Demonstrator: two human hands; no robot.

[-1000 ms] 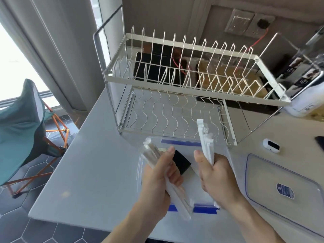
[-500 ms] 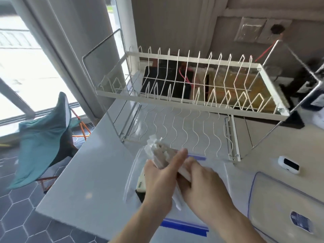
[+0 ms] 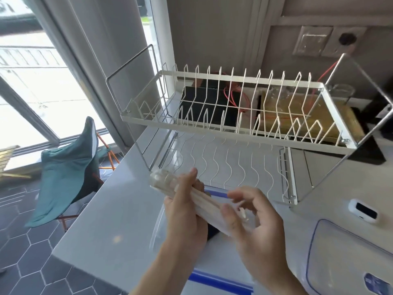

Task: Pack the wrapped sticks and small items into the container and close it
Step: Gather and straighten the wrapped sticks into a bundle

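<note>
Above the open container [image 3: 158, 228], we hold the bundle of wrapped sticks [image 3: 191, 194] in both hands. Our left hand [image 3: 185, 213] has its grip clamped around the middle of the bundle, thumb on top, the far ends of the sticks poking out past the fingers toward the dish rack [image 3: 234, 128]. Our right hand [image 3: 257, 226] pinches the near end, thumb and fingers closed on the wrapping. The bundle lies tilted, its far end higher. Beneath our hands, the clear container sits on the counter [image 3: 119, 209], its blue clip showing at the far rim and again at the near rim; something dark lies inside it, mostly hidden. To the right, the lid [image 3: 348, 252] lies flat on the counter, apart from the container. A small white device [image 3: 363, 210] rests just beyond the lid. Left of the container the counter is bare up to its edge, where it drops to the tiled floor [image 3: 32, 252] and a folding chair [image 3: 70, 173].
</note>
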